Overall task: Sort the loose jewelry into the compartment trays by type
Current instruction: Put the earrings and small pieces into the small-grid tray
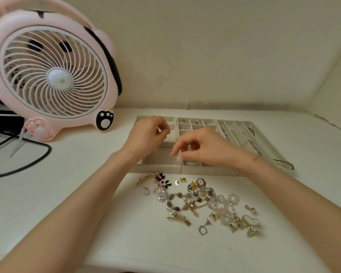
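Three white compartment trays stand side by side at the back of the table: a left tray (140,119) with large cells, a middle tray (193,121) of small square cells holding a few gold pieces, and a right tray (250,125) of long slots with chains. My left hand (146,134) hovers over the left tray with thumb and forefinger tips pressed together; nothing shows between them. My right hand (205,146) hangs over the middle tray's front cells, fingers loosely curled, forefinger and thumb tips slightly apart. A pile of loose jewelry (201,200) lies in front of the trays.
A pink fan (53,75) stands at the back left, with black cables (34,156) trailing beside it. A black cord (283,165) hangs over the right tray's front corner. A wall runs close behind the trays and along the right.
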`<state>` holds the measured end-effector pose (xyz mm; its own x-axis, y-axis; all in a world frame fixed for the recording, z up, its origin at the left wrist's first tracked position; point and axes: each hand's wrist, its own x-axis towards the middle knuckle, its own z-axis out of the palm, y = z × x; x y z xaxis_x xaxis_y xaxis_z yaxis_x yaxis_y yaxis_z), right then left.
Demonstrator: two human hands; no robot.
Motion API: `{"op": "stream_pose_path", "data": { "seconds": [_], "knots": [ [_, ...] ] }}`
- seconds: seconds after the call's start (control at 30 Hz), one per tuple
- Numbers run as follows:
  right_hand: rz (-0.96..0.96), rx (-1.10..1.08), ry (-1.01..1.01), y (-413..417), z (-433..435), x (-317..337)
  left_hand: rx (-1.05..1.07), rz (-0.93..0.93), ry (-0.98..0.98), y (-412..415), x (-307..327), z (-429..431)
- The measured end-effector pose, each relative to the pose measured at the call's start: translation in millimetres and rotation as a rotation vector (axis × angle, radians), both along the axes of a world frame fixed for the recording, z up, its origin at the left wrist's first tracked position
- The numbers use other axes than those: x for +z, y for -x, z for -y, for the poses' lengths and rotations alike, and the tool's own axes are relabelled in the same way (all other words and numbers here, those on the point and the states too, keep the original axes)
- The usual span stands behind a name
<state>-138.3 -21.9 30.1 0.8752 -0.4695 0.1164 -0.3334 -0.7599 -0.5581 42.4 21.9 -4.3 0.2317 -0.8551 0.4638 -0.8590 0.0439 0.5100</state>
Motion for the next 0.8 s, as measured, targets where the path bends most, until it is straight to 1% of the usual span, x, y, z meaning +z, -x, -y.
{"op": "stream_pose_path", "data": {
  "seconds": [0.1,0.23,0.57,0.67,0.8],
  "knots": [
    [-0.086,0.050,0.122,-8,-17,-8,-0.005,-0.021,-0.010,0,-1,0],
    [-0.163,0.114,0.202,-13,-31,-11,-0.003,-0.036,-0.015,-2,-2,0],
    [-0.086,0.105,0.244,-25,-36,-24,0.000,-0.059,-0.006,-3,-2,0],
    [-0.053,0.072,0.216,-22,-33,-23,-0.001,-0.060,-0.003,-1,-1,-1],
    [0.049,-0.010,0.050,-9,-22,-16,-0.021,-0.064,-0.004,1,0,0]
  ]
}}
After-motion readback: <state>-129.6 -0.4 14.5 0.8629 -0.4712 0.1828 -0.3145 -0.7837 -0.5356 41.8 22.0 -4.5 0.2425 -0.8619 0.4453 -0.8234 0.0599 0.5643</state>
